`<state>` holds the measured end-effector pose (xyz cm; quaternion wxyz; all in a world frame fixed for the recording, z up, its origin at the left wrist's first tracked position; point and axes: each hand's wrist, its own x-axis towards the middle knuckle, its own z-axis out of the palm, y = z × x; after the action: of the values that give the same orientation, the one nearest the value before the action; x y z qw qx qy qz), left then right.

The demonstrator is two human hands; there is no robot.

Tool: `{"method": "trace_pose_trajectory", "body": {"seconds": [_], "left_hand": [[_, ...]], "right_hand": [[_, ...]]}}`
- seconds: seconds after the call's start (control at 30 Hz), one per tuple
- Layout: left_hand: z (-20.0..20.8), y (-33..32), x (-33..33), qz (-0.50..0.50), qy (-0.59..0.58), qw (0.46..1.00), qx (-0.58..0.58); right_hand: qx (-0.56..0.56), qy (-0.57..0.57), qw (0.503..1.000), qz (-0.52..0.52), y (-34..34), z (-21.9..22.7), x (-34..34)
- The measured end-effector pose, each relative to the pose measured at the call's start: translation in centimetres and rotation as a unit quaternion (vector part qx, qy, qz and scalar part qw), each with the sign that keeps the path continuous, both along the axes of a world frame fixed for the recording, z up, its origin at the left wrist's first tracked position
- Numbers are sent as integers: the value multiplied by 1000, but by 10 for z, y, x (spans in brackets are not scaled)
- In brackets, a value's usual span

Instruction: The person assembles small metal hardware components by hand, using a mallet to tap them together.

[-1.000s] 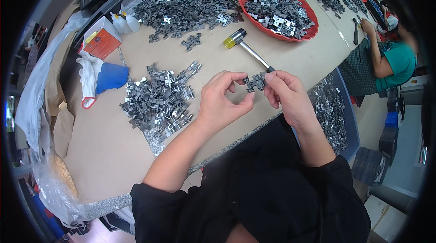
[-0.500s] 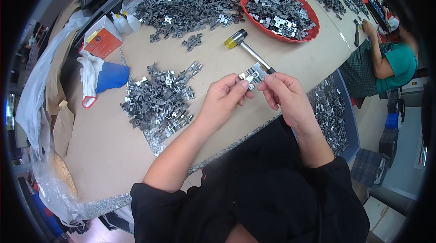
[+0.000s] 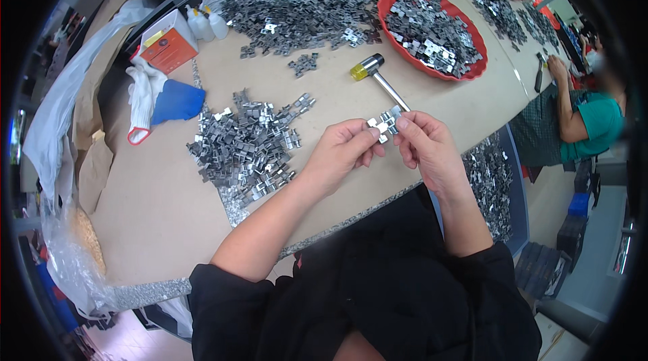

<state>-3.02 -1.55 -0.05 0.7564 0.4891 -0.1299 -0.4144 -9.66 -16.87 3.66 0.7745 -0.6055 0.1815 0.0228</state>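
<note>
A small silver hinge-like metal piece (image 3: 387, 123) with flat tabs is held between both hands above the table. My left hand (image 3: 341, 151) pinches its left end between thumb and fingers. On its other end, the thumb and fingers of my right hand (image 3: 432, 148) are closed. Just behind the hands lies a mallet (image 3: 387, 85) with a yellow-and-black head and a metal shaft; its grip end is hidden by my right hand. A heap of similar metal pieces (image 3: 243, 148) lies left of my left hand.
A large pile of metal pieces (image 3: 297, 16) and a red scalloped tray (image 3: 386, 6) full of them stand farther back. Blue-and-white gloves (image 3: 177, 101), an orange-white box (image 3: 169, 50) and white squeeze bottles (image 3: 200, 24) sit at left. A person in green (image 3: 594, 121) works at right.
The view has shifted, so the table's things appear farther right and slightly lower. The right thumb and fingers have closed on the metal piece's right end; both hands hold it level.
</note>
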Motion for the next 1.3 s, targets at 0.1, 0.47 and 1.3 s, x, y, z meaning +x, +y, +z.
{"method": "trace_pose_trajectory", "body": {"seconds": [0.1,0.47,1.3], "left_hand": [[1,-1,-1,-2,-44,999,17],[0,9,11,207,-684,598,364],[-4,1,6,131,-244,947,163]], "right_hand": [[-19,-10,1000,-22,-12,-3,9],[-96,3,994,47,-2,-1,50],[-129,-97,983,90,3,1,106]]}}
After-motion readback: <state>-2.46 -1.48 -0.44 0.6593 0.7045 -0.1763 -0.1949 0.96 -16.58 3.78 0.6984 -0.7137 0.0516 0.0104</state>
